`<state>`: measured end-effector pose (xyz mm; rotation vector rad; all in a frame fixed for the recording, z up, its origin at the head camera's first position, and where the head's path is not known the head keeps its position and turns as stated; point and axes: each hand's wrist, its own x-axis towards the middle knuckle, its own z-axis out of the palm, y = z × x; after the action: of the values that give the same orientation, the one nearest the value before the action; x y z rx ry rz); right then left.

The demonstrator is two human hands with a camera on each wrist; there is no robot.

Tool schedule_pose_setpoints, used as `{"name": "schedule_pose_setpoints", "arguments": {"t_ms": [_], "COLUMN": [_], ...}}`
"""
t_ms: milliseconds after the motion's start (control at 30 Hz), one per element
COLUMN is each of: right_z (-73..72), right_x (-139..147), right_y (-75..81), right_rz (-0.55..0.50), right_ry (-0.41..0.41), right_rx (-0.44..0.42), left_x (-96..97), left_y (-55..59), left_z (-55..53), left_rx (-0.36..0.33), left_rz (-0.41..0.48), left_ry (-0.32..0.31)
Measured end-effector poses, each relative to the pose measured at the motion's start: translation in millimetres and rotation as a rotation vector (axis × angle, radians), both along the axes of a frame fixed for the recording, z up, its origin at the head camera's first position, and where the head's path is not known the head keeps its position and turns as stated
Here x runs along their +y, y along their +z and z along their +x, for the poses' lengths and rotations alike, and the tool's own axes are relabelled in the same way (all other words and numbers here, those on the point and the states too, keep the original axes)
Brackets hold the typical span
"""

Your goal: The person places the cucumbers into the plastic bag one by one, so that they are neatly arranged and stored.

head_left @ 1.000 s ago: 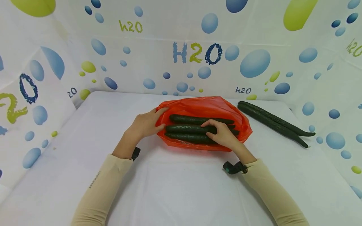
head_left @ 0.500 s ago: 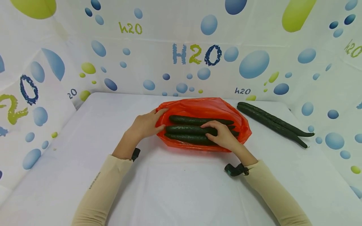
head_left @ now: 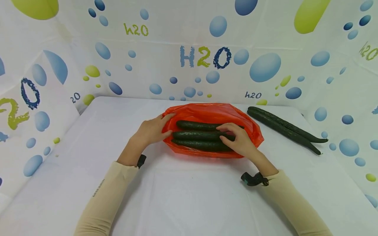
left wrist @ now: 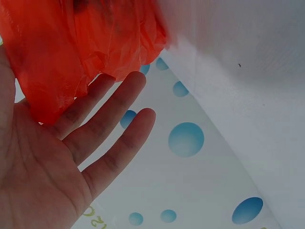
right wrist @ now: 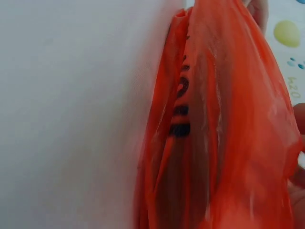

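Red plastic bag (head_left: 203, 109) lies mouth-up on the white-covered bench (head_left: 189, 196). Inside, three dark green cucumbers in a row: back cucumber (head_left: 198, 125), middle cucumber (head_left: 193, 135), front cucumber (head_left: 200, 145). A loose pair of cucumbers (head_left: 279, 127) rests diagonally outside, just beside the bag on its right. Printed backdrop (head_left: 147, 65) behind; black wrist devices at left (head_left: 142, 161) and right (head_left: 253, 179).

Left hand (head_left: 151, 131): at the bag's left rim, fingers extended and spread, touching the film. Right hand (head_left: 240, 140): above the cucumbers' right portions, thumb and index finger arched over the middle one; cannot tell whether they grip it.

Obstructions: right hand covers the right portions of the middle and front cucumbers; the near rim borders the front one. Right wrist view: bag wall screens the contents, dark shapes and black print (right wrist: 180, 105) only, blurred; hand parts at the right edge cut off. Left wrist view: thumb cropped, part of the hand behind film.

Versus 0.5 s ago: right hand and forearm shifted rightward, exposing more of the cucumbers' middle lengths, covering right ends previously visible. Left hand and the outside pair unchanged.
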<state>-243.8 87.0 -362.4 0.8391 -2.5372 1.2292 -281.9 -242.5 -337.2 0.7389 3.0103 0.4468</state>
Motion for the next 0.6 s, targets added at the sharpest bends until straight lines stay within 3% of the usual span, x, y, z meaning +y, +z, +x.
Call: {"name": "schedule_pose_setpoints", "arguments": {"t_ms": [133,267,467,600], "right_z": [4.2,16.4,32.2,30.0], "right_x": [5.5,7.5,15.4,29.1], "right_y": [2.4,16.3,41.1,40.5], "right_rz": [-0.095,-0.136,-0.189,-0.253], "right_ry": [0.046,0.03,-0.086,-0.179], "right_rx": [0.094,0.18,0.194,0.184], "left_x": [-1.3,-1.4,-0.7,0.4], "left_y": [0.5,0.9,0.3,-0.4], "left_z": [0.2,-0.1,-0.7,-0.8], "left_rx": [-0.009,-0.018,-0.011,-0.008], "left_rz": [-0.004,-0.006,-0.014,-0.018], "left_ry": [0.006,0.014,0.01,0.006]}}
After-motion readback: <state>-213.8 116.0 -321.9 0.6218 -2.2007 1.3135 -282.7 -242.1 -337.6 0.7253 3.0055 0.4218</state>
